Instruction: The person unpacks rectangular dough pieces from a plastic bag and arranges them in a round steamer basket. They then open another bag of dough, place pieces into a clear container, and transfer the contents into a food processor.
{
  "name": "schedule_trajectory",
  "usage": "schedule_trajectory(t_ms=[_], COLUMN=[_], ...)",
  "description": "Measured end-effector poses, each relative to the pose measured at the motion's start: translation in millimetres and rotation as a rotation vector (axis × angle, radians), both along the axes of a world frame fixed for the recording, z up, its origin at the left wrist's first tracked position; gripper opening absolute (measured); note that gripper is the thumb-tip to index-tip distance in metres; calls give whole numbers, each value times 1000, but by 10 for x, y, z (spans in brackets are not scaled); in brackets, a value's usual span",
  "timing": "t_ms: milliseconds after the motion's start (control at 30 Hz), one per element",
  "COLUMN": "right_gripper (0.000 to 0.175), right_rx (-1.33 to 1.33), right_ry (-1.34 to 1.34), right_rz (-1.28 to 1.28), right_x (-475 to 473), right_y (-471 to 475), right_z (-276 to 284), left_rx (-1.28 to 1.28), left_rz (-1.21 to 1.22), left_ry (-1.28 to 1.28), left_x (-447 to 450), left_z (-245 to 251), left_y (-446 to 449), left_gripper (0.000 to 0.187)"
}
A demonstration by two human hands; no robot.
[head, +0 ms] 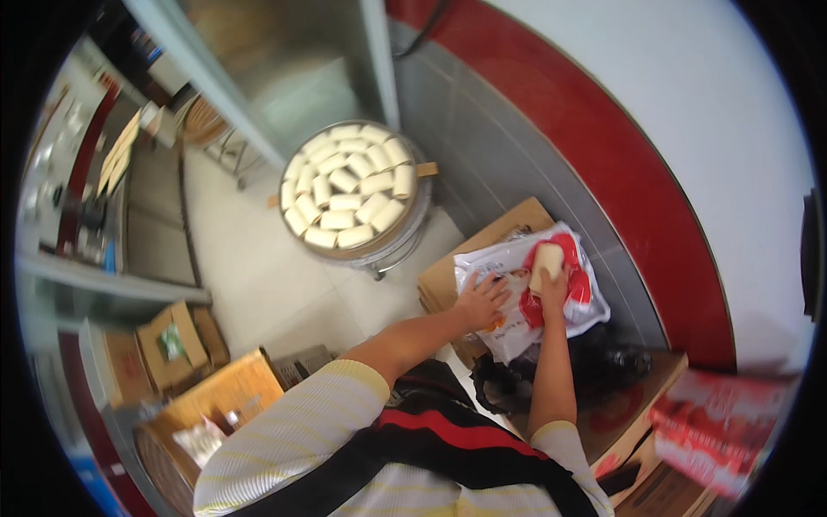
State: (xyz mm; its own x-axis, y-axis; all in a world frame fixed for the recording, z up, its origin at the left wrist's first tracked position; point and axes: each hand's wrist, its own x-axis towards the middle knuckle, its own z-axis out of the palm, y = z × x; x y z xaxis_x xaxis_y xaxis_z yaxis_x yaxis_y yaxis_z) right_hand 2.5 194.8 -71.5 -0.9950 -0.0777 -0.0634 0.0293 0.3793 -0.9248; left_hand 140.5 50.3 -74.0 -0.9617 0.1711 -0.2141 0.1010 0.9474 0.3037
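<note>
My right hand (554,289) grips a pale, oblong dough roll (546,262) above a white and red plastic bag (478,263). Spread flat with its fingers apart, my left hand (483,301) rests on the left part of the same bag and holds nothing. The bag bears printing and lies over a brown cardboard box (446,279) against the tiled wall. Farther off, a round steamer tray (362,252) carries many similar pale rolls (345,201) arranged in rings. It stands on a wheeled metal stand (404,258).
Black plastic bags (581,371) lie by my right forearm, near a red and white package (717,426). Open cardboard boxes (171,346) and a wooden surface (223,394) are at lower left. A glass partition (291,71) rises behind the steamer, beside the grey tiled wall (491,136).
</note>
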Motion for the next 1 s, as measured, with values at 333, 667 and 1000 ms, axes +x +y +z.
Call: schedule_trajectory(t_ms=[333, 667, 1000], right_gripper=[49, 36, 34], right_rx=[-112, -299, -405], right_ry=[-25, -320, -728], right_rz=[138, 27, 651], right_x=[-245, -146, 1606], right_y=[203, -289, -3471], right_z=[-648, 1242, 1670], left_rx=[385, 487, 1056], left_rz=[62, 1087, 839], left_ry=[357, 227, -44], left_x=[316, 2823, 4226], left_z=[205, -330, -483], left_y=[-392, -2447, -2652], left_gripper=[53, 54, 47])
